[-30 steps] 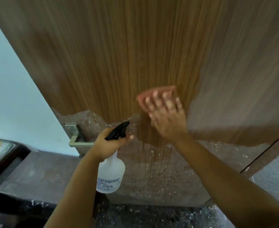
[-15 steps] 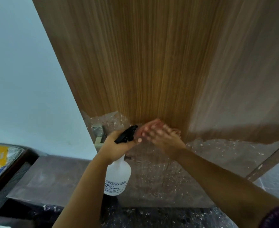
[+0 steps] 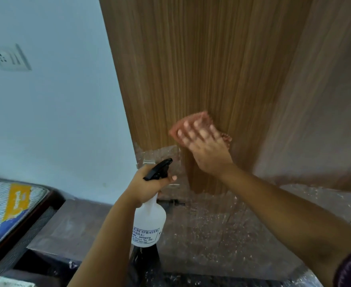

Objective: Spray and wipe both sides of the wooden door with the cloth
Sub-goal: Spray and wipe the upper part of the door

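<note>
You are pressing the pink cloth (image 3: 193, 125) flat on the wooden door (image 3: 191, 69) with your open right hand (image 3: 205, 148), so it rubs well. Your left hand (image 3: 147, 183) is gripping the spray bottle (image 3: 147, 222) nearby, keeping it ready.

- Soft, even indoor light; no glare, no hard shadows.
- Right hand (image 3: 203, 146) and cloth (image 3: 191, 123) smeared by motion blur.
- Door (image 3: 191, 59) edges bow from wide-angle distortion.
- Door right of the hand looks hazy, soft.

One door (image 3: 191, 69), one cloth (image 3: 191, 123), one spray bottle (image 3: 149, 220), two hands.
</note>
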Available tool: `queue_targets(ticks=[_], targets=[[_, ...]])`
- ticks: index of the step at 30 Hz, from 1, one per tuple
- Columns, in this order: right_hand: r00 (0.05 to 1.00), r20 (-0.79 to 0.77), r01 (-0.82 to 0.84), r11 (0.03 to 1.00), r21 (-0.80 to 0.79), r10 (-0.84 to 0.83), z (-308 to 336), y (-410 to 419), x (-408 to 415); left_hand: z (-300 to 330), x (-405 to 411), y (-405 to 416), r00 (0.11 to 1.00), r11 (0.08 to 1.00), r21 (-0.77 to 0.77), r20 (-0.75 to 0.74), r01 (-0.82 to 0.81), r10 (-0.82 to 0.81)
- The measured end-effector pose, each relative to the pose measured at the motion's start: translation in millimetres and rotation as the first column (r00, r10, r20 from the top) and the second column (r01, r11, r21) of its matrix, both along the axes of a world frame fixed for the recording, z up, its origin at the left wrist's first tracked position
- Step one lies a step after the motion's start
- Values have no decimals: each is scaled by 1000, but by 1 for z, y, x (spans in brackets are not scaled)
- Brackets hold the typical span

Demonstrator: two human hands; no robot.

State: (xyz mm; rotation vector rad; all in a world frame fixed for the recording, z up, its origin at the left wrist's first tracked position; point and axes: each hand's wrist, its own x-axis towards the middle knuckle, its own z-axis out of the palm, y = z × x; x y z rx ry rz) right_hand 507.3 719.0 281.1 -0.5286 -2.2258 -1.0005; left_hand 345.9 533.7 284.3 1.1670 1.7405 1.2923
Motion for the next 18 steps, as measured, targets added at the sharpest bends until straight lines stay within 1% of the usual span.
queue_targets(ticks=[1, 2, 3, 4, 5, 6, 7, 8, 9, 10, 11, 13, 14, 16, 18], targets=[[980, 197, -38, 999, 38, 29, -22, -1, 2, -3, -2, -2, 1000, 1000, 0, 16, 0, 0], [889, 456, -80, 993, 83, 34, -46, -1, 2, -4, -5, -5, 1000, 1000, 1, 22, -9, 9], [740, 673, -93, 990, 108, -4, -68, -4, 4, -6, -10, -7, 1000, 1000, 0, 16, -11, 11], [611, 790, -81, 990, 119, -45, -83, -9, 5, -7, -14, -8, 1000, 1000, -3, 6, -14, 14], [555, 828, -47, 990, 129, -82, -89, -12, 3, -7, -20, -10, 1000, 1000, 0, -6, -16, 16], [570, 817, -35, 991, 127, -85, -86, -13, 0, -8, -23, -11, 1000, 1000, 3, -11, -16, 16], [638, 768, -49, 992, 118, -60, -73, -13, -8, -6, -29, -13, 1000, 1000, 9, -14, -20, 20], [738, 674, -63, 993, 100, -22, -56, -13, -15, -7, -32, -14, 1000, 1000, 10, -19, -21, 22], [839, 543, -107, 989, 102, 35, -33, -12, -24, -7, -34, -14, 999, 1000, 5, -25, -20, 21], [906, 416, -124, 988, 87, 77, -3, -14, -33, -8, -36, -15, 999, 1000, -2, -33, -21, 21], [949, 307, -96, 992, 76, 68, 25, -16, -40, -9, -37, -15, 999, 1000, -10, -40, -17, 17], [992, 126, -2, 999, 53, -5, 58, -21, -51, -14, -37, -16, 999, 999, -23, -40, -22, 21], [998, 58, 30, 999, 38, -32, 62, -22, -54, -17, -37, -16, 999, 999, -30, -41, -27, 26], [999, -20, 29, 999, 16, -29, 56, -25, -56, -22, -36, -17, 998, 998, -58, -53, -33, 30], [999, -42, 5, 1000, 24, -4, 49, -24, -57, -27, -37, -18, 997, 996, -86, -65, -38, 32]])
